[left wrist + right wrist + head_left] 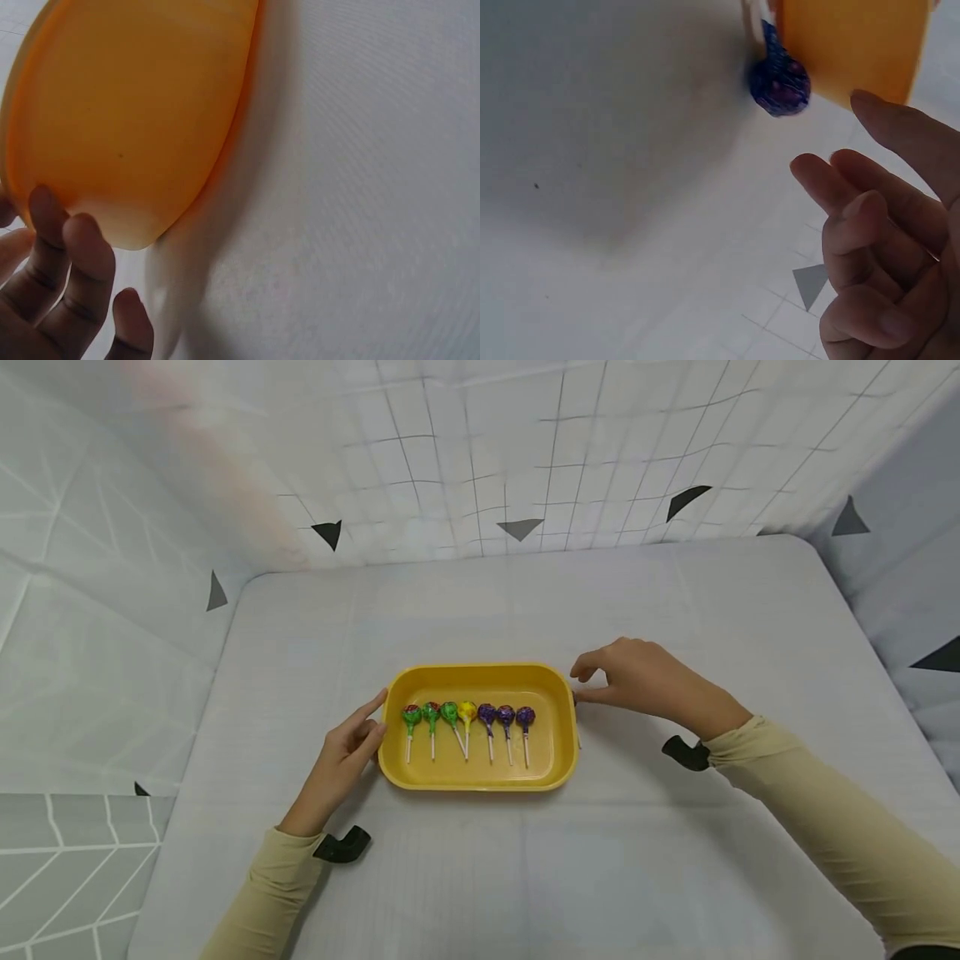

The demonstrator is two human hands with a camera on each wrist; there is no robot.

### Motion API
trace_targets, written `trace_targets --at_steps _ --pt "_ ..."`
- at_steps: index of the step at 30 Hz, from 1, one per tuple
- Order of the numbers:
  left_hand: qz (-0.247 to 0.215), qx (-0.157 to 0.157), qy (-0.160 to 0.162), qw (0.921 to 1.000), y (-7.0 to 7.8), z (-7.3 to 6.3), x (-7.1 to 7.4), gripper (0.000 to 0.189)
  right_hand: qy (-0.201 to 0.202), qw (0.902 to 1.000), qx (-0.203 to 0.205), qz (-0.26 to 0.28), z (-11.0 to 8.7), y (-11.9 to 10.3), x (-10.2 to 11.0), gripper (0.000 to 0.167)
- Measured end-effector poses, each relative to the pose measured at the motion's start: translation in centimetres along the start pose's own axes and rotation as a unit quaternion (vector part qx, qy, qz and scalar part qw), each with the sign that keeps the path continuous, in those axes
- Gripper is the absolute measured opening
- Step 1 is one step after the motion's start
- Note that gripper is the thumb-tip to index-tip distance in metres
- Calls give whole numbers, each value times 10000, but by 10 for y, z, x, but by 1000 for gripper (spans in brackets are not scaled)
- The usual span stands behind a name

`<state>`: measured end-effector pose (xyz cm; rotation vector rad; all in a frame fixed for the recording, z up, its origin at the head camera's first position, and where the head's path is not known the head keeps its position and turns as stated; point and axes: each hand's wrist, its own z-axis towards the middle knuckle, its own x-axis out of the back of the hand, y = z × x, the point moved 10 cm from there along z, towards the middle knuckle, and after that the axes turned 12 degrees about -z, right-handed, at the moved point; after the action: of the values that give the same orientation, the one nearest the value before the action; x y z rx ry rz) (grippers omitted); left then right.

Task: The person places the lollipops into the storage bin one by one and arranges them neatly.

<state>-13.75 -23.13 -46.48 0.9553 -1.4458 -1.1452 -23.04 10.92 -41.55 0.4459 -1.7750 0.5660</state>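
Note:
A yellow tray (480,782) sits on the white-covered table with several wrapped lollipops in a row inside. At its left end are green lollipops (431,712), then a yellow one (467,713), then 3 purple ones (506,717). Fingertips of my left hand (341,768) touch the tray's left end, its index finger and thumb at the rim. Outside the right end lies another purple lollipop (781,86), mostly hidden by the tray wall in the head view. Just beside it is my right hand (641,681), thumb and index finger apart with nothing between them.
White cloth (480,877) covers the table around the tray. Behind stands a white curtain (480,443) with grid lines and dark triangles. A black wrist device (343,845) is at the left cuff, another (686,753) at the right cuff.

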Motion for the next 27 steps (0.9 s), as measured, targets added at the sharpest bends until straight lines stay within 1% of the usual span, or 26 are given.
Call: trace_targets --at_steps 3,9,14,20,27 --pt "-10 -14 -4 10000 -1 0 0 51 -150 9999 28 -55 4 1 -12 33" --pt "-22 0 -3 10000 -1 0 1 50 -172 9998 117 -75 10 0 -24 28" --pt "-26 -17 -3 10000 1 0 1 51 -178 9995 238 -116 13 -3 -29 23" --pt "-45 -27 -12 10000 2 1 1 51 -129 9993 337 -7 16 -6 -32 20" --pt "-63 -16 -26 10000 1 0 0 51 -162 9993 236 246 13 -1 -33 18"
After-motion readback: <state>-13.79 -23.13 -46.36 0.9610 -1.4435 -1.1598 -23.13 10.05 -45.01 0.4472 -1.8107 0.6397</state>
